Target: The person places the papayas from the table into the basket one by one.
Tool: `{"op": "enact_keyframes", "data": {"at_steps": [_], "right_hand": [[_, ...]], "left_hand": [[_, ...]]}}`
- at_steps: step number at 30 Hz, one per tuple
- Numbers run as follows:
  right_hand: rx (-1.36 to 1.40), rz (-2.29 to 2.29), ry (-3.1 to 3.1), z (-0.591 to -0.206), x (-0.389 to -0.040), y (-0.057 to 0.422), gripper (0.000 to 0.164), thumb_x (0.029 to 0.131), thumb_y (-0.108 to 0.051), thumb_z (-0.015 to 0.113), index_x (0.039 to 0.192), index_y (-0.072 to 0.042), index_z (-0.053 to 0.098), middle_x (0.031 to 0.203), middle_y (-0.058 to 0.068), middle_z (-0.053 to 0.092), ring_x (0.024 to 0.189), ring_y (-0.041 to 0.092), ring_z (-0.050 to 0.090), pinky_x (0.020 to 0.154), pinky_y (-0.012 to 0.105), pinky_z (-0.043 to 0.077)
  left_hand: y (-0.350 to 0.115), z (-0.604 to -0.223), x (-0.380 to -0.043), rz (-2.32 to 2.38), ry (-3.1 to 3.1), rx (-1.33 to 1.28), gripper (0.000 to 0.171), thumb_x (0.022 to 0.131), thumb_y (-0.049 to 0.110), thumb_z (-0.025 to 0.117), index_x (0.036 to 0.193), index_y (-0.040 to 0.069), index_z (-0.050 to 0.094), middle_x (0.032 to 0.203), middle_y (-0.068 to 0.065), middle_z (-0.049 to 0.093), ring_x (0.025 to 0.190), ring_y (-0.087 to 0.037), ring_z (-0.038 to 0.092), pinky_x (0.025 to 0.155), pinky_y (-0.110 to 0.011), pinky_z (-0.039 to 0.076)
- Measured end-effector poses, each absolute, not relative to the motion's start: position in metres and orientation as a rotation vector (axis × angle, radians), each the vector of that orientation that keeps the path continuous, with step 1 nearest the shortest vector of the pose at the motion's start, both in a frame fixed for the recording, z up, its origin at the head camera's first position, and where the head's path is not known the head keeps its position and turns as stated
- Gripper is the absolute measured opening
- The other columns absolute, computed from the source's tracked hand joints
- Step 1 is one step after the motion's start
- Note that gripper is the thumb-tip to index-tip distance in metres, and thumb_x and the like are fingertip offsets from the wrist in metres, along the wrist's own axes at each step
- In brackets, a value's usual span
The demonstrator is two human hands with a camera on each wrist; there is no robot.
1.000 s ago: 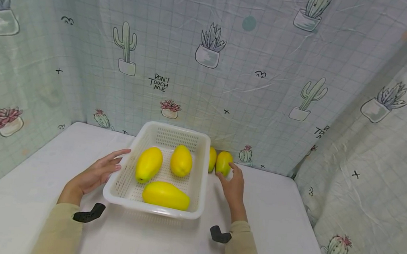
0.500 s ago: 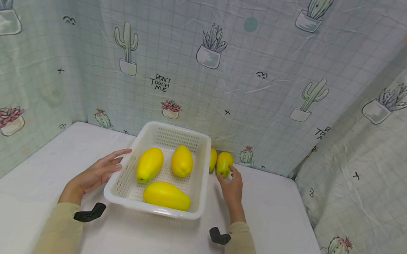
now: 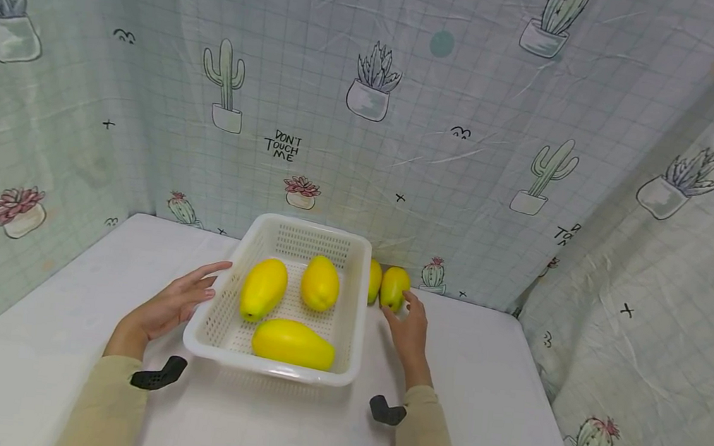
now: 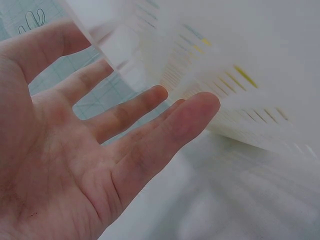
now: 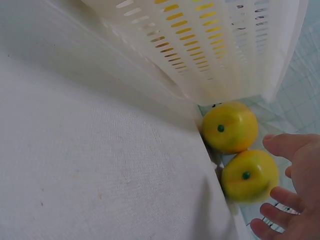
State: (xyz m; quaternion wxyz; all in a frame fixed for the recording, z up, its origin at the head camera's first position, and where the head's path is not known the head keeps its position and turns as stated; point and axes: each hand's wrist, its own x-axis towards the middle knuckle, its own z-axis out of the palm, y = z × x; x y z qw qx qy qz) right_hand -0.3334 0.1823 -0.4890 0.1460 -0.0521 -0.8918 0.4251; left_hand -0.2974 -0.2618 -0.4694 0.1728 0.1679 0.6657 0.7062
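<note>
A white perforated plastic basket (image 3: 357,322) stands on the table with three yellow papaya-like fruits inside, one of them this long fruit (image 3: 293,343) at its near end. My left hand (image 3: 164,312) is at the basket's left side, fingers fairly straight and spread, fingertips right at the wall (image 4: 240,95). Beyond the basket's right side are two more yellow fruits with greenish tints, the right-hand fruit (image 3: 395,288) and the left-hand fruit (image 3: 374,281), which the basket partly hides. My right hand (image 3: 410,330) is just in front of the right-hand fruit, thumb and fingers spread apart around its near end.
A white cloth covers the table (image 3: 470,389). Behind it hangs a curtain (image 3: 316,106) with printed cacti, and more of it closes off both sides. The two outside fruits lie at the table's back edge, close against that curtain. Black wrist mounts sit by both sleeves.
My right hand has drawn back very slightly from the right-hand fruit. The head view has shifted a little. My left hand, the basket and the fruits have stayed in place.
</note>
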Motion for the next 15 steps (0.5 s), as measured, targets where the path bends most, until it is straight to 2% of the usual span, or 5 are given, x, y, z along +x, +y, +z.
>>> {"op": "enact_keyframes", "data": {"at_steps": [15], "right_hand": [[-0.142, 1.176, -2.631, -0.4796, -0.3433, 0.1813, 0.058, 0.083, -0.027, 0.065, 0.132, -0.010, 0.041, 0.135, 0.012, 0.043, 0.119, 0.029, 0.044, 0.101, 0.045, 0.039]], "left_hand": [[-0.2599, -0.4671, -0.2960, 1.983, 1.945, 0.406, 0.055, 0.096, 0.016, 0.041, 0.145, 0.031, 0.021, 0.152, -0.008, 0.014, 0.112, -0.014, 0.056, 0.088, -0.037, 0.052]]}}
